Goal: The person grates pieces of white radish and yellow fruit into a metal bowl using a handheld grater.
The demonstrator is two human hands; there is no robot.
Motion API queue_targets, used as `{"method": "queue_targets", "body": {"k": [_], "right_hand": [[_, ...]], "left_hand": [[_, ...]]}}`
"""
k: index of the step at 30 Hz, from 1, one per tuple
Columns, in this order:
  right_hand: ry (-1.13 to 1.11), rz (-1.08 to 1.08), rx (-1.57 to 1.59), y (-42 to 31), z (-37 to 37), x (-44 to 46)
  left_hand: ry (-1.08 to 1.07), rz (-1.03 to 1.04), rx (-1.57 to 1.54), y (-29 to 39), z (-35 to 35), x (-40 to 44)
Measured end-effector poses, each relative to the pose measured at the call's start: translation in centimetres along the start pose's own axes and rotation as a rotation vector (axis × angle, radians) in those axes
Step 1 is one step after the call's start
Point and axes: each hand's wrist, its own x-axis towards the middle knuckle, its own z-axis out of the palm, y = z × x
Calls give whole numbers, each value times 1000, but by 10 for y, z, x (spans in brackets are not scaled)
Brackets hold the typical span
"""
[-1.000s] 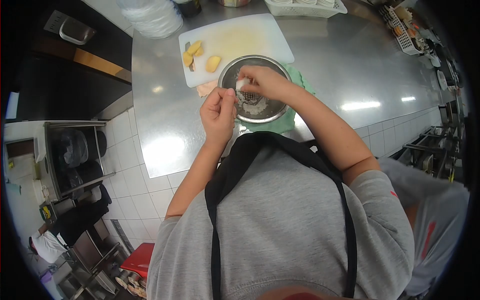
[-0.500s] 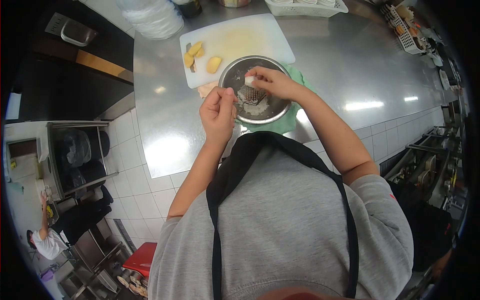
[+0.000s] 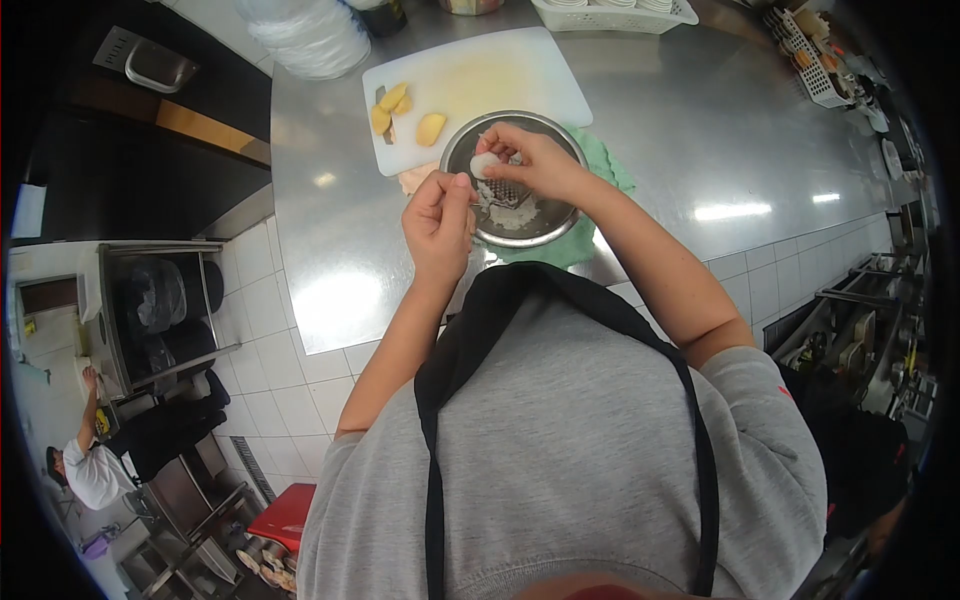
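Note:
A steel bowl (image 3: pixel 532 241) stands on a green cloth (image 3: pixel 574 247), with white gratings (image 3: pixel 515 217) in its bottom. My left hand (image 3: pixel 438 222) is closed at the bowl's left rim, on the handle end of a small metal grater (image 3: pixel 508 192); most of the handle is hidden by the fingers. Between the fingertips of my right hand (image 3: pixel 538 162) is a white, rounded vegetable piece (image 3: pixel 484 165), its pale face showing, over the upper left part of the grater. Whether it touches the grater I cannot tell.
Behind the bowl lies a white cutting board (image 3: pixel 500 75) with several yellow pieces (image 3: pixel 430 128). A white basket (image 3: pixel 620 20) and a stack of plastic-wrapped containers (image 3: pixel 305 40) stand at the back of the steel table (image 3: pixel 690 130). Another person (image 3: pixel 105 475) works at far left.
My right hand has shifted a little left and turned the white vegetable piece, so more of its pale face shows. My left hand stays at the grater's handle.

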Motion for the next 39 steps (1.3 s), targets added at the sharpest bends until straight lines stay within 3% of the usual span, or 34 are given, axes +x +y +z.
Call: {"method": "queue_targets", "body": {"k": [7, 10, 12, 17, 19, 24, 27, 29, 31, 36, 39], "right_hand": [[-124, -39, 138, -14, -8, -15], [-180, 9, 114, -24, -27, -34], [-304, 82, -91, -21, -47, -43], [-69, 146, -98, -19, -45, -36], [-19, 101, -296, -18, -32, -27], [96, -222, -470, -38, -3, -39], [219, -64, -502, -1, -11, -31], [205, 12, -448, 0, -11, -30], [192, -162, -468, -32, 4, -40], [219, 87, -539, -1, -6, -26], [171, -47, -437, -37, 10, -38]], "left_hand": [[-10, -3, -9, 1, -1, -4], [-11, 0, -12, 4, -1, -6], [-17, 1, -17, 6, 1, -7], [5, -10, -5, 10, 8, -6], [9, -12, 9, 11, 10, -7], [23, -13, 48, 10, 14, -10], [32, -28, 5, 7, 18, -12], [44, 5, 57, 6, 19, -11], [59, -3, 69, 6, 16, -12], [82, -10, 44, 3, 20, -14], [74, 35, 50, -1, 15, -10]]}}
